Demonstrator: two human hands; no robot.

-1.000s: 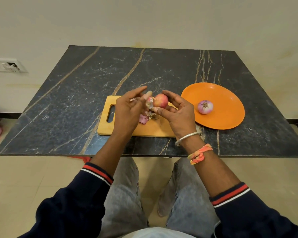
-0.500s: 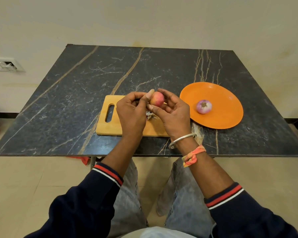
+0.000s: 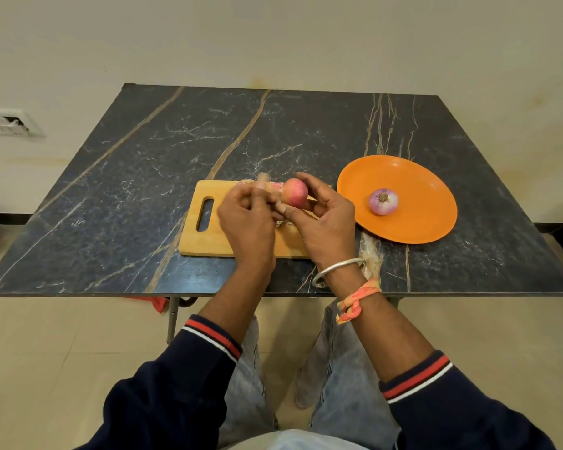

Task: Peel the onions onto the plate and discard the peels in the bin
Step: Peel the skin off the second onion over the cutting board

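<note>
Onion [image 3: 294, 196] sits between the curled fingers [image 3: 313, 184] and thumb of our right hand [image 3: 327, 227], held over the wooden cutting board [image 3: 205, 243]. Our left hand [image 3: 246, 222] bends its fingers inward and pinches a pink strip of skin [image 3: 275, 189] at the onion's left side, though blur hides the exact hold. Off to the right, a peeled onion [image 3: 383, 202] rests on the orange plate [image 3: 415, 230], which sits on the desk [image 3: 127, 196].

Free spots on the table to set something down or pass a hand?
Bare table left of the cutting board and across the far half behind it. Plate mostly bare around the peeled onion. Crowded: board's middle, where left hand and right hand hold the onion.
</note>
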